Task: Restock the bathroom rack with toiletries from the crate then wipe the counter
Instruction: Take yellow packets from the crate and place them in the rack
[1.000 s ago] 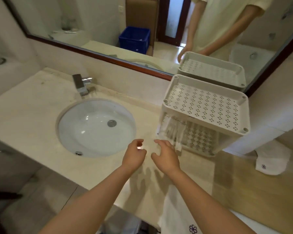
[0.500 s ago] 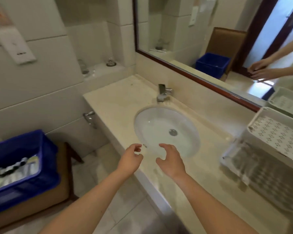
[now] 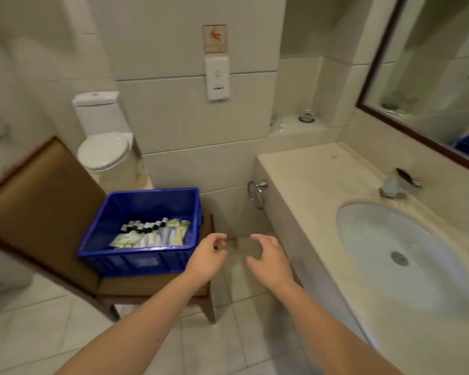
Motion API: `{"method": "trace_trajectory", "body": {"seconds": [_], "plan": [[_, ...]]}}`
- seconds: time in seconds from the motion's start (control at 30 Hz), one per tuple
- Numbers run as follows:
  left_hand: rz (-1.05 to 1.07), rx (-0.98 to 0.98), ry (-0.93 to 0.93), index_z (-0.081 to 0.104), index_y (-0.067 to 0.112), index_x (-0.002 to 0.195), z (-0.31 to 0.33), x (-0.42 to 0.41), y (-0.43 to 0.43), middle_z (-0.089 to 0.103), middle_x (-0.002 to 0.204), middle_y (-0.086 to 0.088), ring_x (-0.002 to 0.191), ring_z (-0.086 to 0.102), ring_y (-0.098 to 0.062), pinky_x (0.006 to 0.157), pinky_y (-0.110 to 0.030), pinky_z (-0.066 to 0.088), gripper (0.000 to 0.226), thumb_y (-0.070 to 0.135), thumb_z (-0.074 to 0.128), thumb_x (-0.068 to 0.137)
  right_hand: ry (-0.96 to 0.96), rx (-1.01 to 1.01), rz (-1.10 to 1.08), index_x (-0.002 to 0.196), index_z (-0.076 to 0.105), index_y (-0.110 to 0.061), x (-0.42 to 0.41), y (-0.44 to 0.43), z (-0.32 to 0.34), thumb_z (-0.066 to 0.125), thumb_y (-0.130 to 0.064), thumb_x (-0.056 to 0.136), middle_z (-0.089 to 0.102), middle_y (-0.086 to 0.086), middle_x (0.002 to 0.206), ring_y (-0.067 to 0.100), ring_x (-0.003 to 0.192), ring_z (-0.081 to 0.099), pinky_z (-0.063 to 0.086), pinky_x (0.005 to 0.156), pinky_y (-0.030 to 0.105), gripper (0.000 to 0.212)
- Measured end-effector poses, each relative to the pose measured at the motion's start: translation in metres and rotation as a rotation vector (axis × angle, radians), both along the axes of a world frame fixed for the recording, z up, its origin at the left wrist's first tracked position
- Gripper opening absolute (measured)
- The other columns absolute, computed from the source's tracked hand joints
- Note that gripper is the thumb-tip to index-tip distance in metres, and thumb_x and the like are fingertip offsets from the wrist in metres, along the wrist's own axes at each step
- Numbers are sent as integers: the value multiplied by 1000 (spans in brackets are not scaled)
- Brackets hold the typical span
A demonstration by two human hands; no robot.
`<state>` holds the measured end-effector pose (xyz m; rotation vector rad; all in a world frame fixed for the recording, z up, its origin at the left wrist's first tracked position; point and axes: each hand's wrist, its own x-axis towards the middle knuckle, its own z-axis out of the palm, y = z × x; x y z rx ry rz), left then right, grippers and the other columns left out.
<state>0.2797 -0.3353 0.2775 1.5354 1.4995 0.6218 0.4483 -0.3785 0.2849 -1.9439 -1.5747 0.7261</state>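
From my end, starting left of the crate, I see the brown padded back of a chair [image 3: 38,196] rising behind it, and the white toilet [image 3: 103,150] with its lid down stands beyond the crate against the tiled wall. The blue crate [image 3: 125,262] sits on the chair's seat, open at the top. Inside it, toward its far right part, lies a row of small bottles with black caps [image 3: 144,226], and just in front of them a loose heap of pale flat sachets [image 3: 152,238]; the crate's left part shows bare blue floor. My left hand [image 3: 206,258] hangs just right of the crate's near right corner, its fingers loosely curled and holding nothing. My right hand [image 3: 268,261] hovers a little further right of the crate, over the floor tiles, fingers spread and bent, also empty. Right of the crate, on the counter's end face, hangs a chrome towel ring [image 3: 256,194]. Further right the pale stone counter [image 3: 309,180] runs away from the crate, with the oval white sink [image 3: 377,239] set into it. The chrome tap [image 3: 395,185] stands behind the basin, and the dark-framed mirror [image 3: 431,63] fills the wall farthest from the crate
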Motion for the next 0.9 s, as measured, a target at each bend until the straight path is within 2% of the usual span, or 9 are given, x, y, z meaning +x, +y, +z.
{"method": "trace_trajectory", "body": {"seconds": [0.1,0.2,0.37,0.6,0.73,0.9], "plan": [[83,-22,-10,53,27,123,-4,-52,10,57,111,13,76,57,-10,67,-24,47,36,13,57,90,0,-2,56,133,51,-31,-49,21,-2,65,-26,79,47,-6,136,14,121,51,42,96,28,56],[149,-21,12,51,30,123,-7,-98,17,56,111,15,78,59,-5,63,-21,44,35,16,57,92,2,-13,115,135,49,-32,-90,40,-5,64,-27,81,45,-9,138,12,120,50,42,95,28,57],[251,-49,2,50,27,129,-16,-153,27,55,116,13,100,56,-3,77,-21,47,39,16,58,92,-23,-52,244,137,46,-32,-143,70,-6,66,-28,81,43,-8,140,13,123,48,47,99,34,59],[345,-75,-37,52,24,129,-35,-200,59,57,120,8,97,57,-1,77,-16,46,40,13,59,91,-44,-100,343,140,45,-27,-190,126,-17,64,-22,83,42,-5,140,16,125,46,45,102,37,60],[377,-94,-57,52,21,129,-47,-219,93,56,123,5,100,58,-6,90,-28,51,39,11,57,91,-44,-137,376,140,44,-29,-212,171,-30,65,-24,86,42,-6,142,17,126,46,45,102,40,58],[396,-149,-29,52,22,128,-63,-239,149,56,120,5,104,59,-13,91,-34,52,38,14,57,91,-9,-207,398,140,45,-29,-232,234,-48,66,-21,83,40,-4,144,17,123,50,46,100,41,61]]}}
